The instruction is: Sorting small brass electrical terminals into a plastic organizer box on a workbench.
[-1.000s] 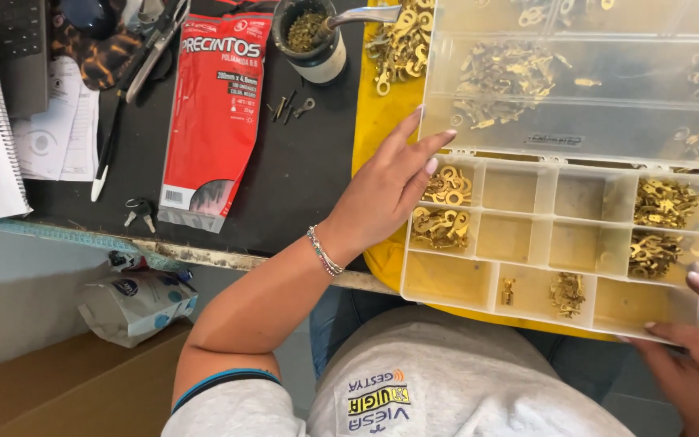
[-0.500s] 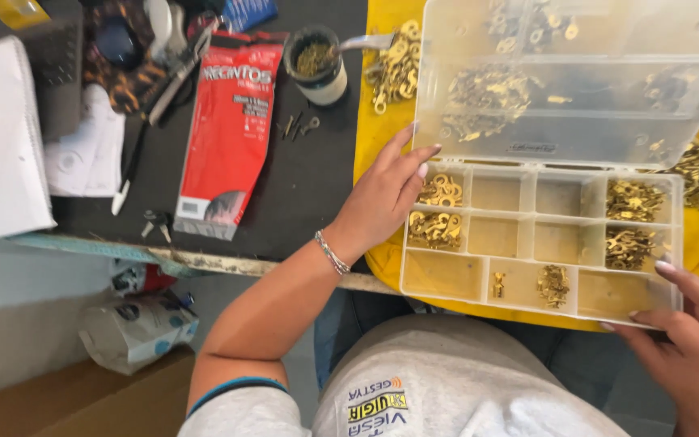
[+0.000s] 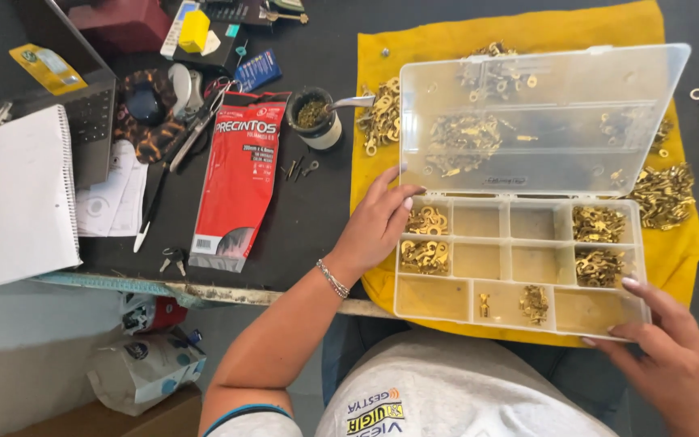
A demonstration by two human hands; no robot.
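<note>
Organizer box [image 3: 519, 263] now nearer, right hand [image 3: 665, 356] alongside.

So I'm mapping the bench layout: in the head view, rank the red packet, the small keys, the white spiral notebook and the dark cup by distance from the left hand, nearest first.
From the left hand:
1. Dark cup, up and to the left on the black table.
2. Red packet, left of the hand; nearly as close as the cup, so hard to call.
3. Small keys, farther left near the table edge.
4. White spiral notebook, far left.
</note>
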